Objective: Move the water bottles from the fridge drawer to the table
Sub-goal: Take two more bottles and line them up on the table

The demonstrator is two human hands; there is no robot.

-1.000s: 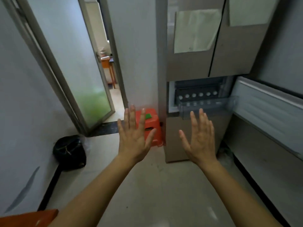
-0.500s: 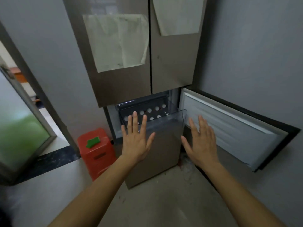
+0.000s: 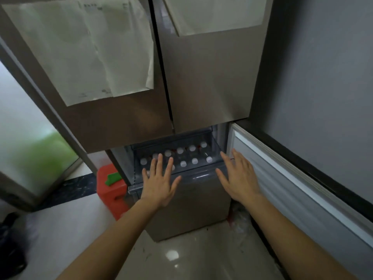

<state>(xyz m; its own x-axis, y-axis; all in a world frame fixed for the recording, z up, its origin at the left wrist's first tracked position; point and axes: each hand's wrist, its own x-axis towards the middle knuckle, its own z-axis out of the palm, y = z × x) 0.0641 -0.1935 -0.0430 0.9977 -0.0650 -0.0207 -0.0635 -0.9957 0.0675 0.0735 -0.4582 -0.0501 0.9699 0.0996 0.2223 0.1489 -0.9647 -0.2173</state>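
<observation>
**Hands splayed and empty, poised to pick**

Left hand (image 3: 159,184) flat-fingered at 7 o'clock of the fridge drawer (image 3: 198,175), right hand (image 3: 240,178) likewise released at 3 o'clock, by its right corner; nothing grasped. Pulled out below the upper doors (image 3: 201,77), clear-walled, packed with water bottles (image 3: 194,161) upright, white caps in two rows. Best reached straight down: pick a front-row bottle, wrap below the cap, lift vertically clear of neighbours and front wall. No table in view.

wall (image 3: 323,67): grey, R | floor (image 3: 201,259): pale, glossy, light glare | red stool (image 3: 109,191): L | frosted glass door (image 3: 30,138): far L
</observation>
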